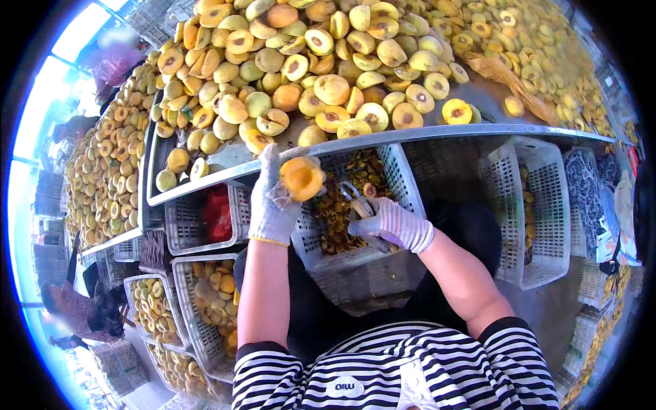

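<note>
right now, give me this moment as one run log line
left hand: holding hollowed fruit half; right hand: gripping looped tool; crate: scraps inside

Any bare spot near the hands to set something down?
Small tabletop patch between the metal rim, a cut fruit and the brown sheet. Floor between the right sleeve and the right-hand crate.
Crowded: most of the tabletop, under heaped fruit halves; above the scrap crate, where the left hand holds a hollowed half, the right hand a looped tool.

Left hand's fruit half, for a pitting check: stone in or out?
Out: the fruit half in the left hand shows an empty hollow.
</note>
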Demonstrator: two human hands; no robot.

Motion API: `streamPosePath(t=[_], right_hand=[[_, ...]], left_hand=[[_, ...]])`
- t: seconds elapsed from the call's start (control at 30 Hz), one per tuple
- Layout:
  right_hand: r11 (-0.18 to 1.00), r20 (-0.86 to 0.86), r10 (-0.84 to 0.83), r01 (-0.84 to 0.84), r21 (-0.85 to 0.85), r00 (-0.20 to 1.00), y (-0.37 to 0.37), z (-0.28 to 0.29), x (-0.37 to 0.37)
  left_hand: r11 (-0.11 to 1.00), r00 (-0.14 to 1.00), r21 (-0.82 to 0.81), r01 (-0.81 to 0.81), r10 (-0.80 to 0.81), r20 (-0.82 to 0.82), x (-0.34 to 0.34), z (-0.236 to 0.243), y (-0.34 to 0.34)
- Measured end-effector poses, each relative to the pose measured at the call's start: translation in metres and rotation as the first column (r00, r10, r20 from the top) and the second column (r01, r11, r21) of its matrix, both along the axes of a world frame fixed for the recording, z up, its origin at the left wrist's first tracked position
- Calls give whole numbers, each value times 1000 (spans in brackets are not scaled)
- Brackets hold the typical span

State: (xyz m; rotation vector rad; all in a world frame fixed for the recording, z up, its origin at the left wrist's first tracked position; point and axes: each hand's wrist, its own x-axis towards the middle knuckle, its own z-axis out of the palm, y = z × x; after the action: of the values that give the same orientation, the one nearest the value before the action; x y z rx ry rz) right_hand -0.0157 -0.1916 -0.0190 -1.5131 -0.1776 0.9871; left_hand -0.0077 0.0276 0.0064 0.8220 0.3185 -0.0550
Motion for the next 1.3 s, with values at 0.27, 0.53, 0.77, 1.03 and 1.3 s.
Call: streamPosePath(t=[0.27,0.53,0.77,1.03,1.3], right_hand=[[988,316,15,36,-153,949,24,14,-8],[980,299,40,20,-196,953,38,-8,-8],[995,469,-80,98,-15,879,46,-19,-7],[916,-20,-359,356,186,933,46,10,4],[854,-84,-372,376,359,925,30,26,4]], left_hand=[[-100,892,992,82,450,-29,-157,37,158],[-611,938,766,199,344,31,-25,41,174],[-459,765,614,642,430,-479,74,-5,210],[-454,959,848,-272,-198,202,14,30,103],[204,689,919,-338,-612,389,-38,55,-13]])
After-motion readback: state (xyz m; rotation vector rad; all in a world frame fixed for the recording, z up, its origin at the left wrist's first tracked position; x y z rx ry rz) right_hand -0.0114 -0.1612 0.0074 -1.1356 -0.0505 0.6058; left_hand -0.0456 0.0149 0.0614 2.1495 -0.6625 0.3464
